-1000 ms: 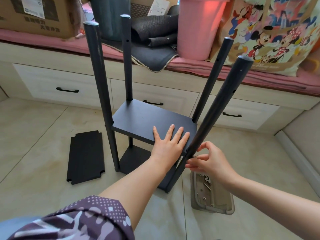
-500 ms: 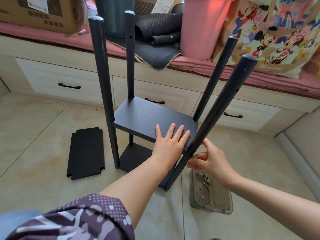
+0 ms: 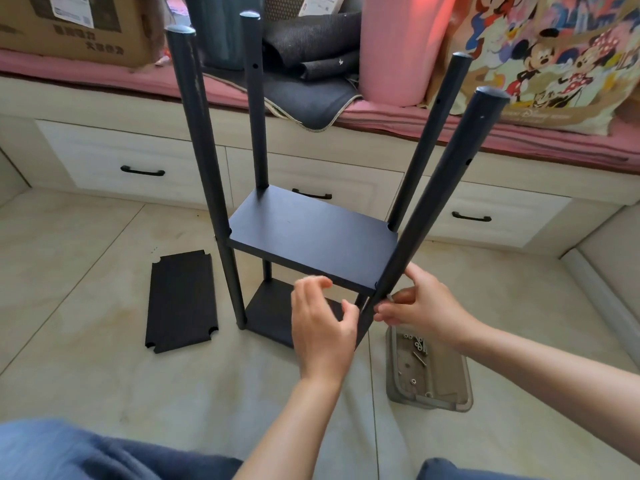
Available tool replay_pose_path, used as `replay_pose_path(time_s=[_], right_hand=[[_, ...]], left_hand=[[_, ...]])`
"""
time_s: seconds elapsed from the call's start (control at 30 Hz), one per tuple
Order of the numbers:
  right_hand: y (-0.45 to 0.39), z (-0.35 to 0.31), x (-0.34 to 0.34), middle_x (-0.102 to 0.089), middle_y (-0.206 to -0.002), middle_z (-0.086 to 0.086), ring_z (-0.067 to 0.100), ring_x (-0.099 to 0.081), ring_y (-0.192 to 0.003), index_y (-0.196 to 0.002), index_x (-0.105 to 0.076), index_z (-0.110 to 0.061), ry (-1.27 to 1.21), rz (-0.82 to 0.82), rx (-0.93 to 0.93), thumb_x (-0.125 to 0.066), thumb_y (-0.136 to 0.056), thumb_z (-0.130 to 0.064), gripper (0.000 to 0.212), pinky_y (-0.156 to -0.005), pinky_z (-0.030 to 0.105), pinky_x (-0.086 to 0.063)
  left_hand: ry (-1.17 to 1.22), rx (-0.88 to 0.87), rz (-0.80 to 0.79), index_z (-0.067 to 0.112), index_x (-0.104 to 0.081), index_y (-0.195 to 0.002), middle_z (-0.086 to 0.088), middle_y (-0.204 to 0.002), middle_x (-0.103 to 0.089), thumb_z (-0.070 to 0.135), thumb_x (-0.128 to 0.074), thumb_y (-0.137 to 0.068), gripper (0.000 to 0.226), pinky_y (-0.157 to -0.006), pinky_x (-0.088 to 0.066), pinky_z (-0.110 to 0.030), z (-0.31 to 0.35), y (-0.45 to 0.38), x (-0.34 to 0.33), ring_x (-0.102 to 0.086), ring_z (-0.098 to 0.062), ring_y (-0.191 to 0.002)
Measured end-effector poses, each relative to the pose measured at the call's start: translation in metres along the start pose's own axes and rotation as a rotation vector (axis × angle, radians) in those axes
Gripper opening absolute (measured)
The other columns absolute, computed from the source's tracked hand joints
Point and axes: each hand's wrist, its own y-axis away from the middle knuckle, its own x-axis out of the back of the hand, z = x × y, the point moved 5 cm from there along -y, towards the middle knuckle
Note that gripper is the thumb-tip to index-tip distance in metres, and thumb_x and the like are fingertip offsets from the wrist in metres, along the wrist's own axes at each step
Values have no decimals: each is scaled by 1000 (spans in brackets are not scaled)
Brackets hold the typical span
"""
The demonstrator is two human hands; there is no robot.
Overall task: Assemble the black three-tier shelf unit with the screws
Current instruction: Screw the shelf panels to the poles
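The half-built black shelf unit [image 3: 311,237] stands on the pale glossy floor tiles [image 3: 86,271], made of four round matte black poles with domed caps and small drilled holes, carrying a flat rectangular black middle board [image 3: 308,233] and a lower board [image 3: 273,313] near the floor, partly hidden behind the hands. The near right pole [image 3: 440,192] leans outward from the middle board's front right corner. At that corner the right hand [image 3: 422,306] pinches a small silvery screw [image 3: 389,297] between thumb and fingertips against the pole; the screw is tiny and mostly covered, so its seating cannot be told. The left hand [image 3: 322,323] hovers just in front of the middle board's front edge, fingers loosely curled and apart, holding nothing, its outline slightly blurred. Left of the shelf unit a loose flat black board with notched corners [image 3: 181,301] lies on the tiles. Right of the unit, below the right hand, sits a shallow translucent grey plastic tray [image 3: 429,372] with scattered small metal screws and nuts. Behind the unit runs a cream wooden drawer bench [image 3: 138,157] with black handles and a pink cushion top, its load cut off by the upper edge
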Motion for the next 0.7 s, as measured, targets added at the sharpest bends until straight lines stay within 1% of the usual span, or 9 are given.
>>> replay_pose_path(time_s=[0.03, 0.1, 0.17, 0.2, 0.3, 0.37, 0.4, 0.6, 0.7], right_hand=[[0, 0, 0, -77, -80, 4, 18, -75, -78, -127, -48, -26, -26, -16, -10, -71, -88, -7, 49, -70, 26, -59], [0, 0, 2, -77, -84, 8, 21, -75, -80, -125, -50, -21, -73, -29, -21, -62, -95, -7, 35, -74, 34, -61], [1, -1, 5, -77, -86, 9, 21, -75, -81, -124, -51, -21, -56, -27, -16, -56, -97, -5, 32, -76, 38, -62], [2, -2, 5, -77, -86, 8, 20, -75, -81, -125, -51, -23, -35, -31, -9, -55, -97, -4, 33, -76, 38, -62], [4, -1, 4, -77, -88, 2, 17, -75, -83, -125, -50, -28, 5, -54, 8, -58, -95, -4, 40, -77, 36, -62], [5, 0, 6, -77, -88, 1, 17, -75, -84, -125, -51, -29, 4, -52, 17, -61, -93, -3, 42, -78, 37, -61], [5, 1, 6, -78, -88, 0, 16, -75, -83, -124, -51, -30, 5, -47, 25, -62, -92, -3, 44, -77, 37, -62], [2, 2, 13, -76, -78, -5, 13, -74, -73, -126, -51, -38, 130, 4, 97, -74, -85, -8, 55, -76, 37, -62], [0, 0, 15, -74, -72, -6, 12, -71, -65, -116, -50, -52, 211, 29, 144, -79, -81, -12, 60, -72, 35, -61]], left_hand=[[65, 150, -29, 18, -52, -105, 8, -104, -52, 16, -70, -85, 27, -75, -44, -22, -9, 3, -4, -54, -13, -94], [211, 439, -168, 24, -51, -102, 11, -100, -55, 28, -70, -89, 24, -66, -39, -13, -25, 6, -18, -57, -10, -89], [392, 623, -327, 26, -56, -104, 13, -101, -63, 39, -70, -91, 22, -66, -41, -11, -29, 6, -32, -61, -5, -93], [484, 660, -390, 26, -60, -104, 12, -101, -67, 41, -69, -92, 21, -69, -44, -12, -27, 4, -38, -64, -4, -94], [681, 692, -505, 15, -68, -107, 0, -102, -76, 34, -62, -98, 22, -83, -55, -22, -18, 1, -52, -71, -13, -99], [774, 697, -516, 5, -67, -111, -11, -104, -76, 26, -59, -101, 24, -97, -54, -35, -16, 1, -58, -72, -24, -103], [795, 689, -507, 4, -67, -111, -12, -103, -76, 23, -59, -101, 23, -99, -53, -38, -17, 1, -60, -72, -25, -103], [779, 633, -478, 15, -69, -110, -4, -101, -77, 26, -62, -99, 17, -98, -54, -37, -24, 1, -69, -73, -20, -99], [785, 621, -494, 18, -68, -112, -2, -105, -77, 31, -62, -98, 20, -103, -52, -40, -25, 2, -71, -71, -19, -104]])
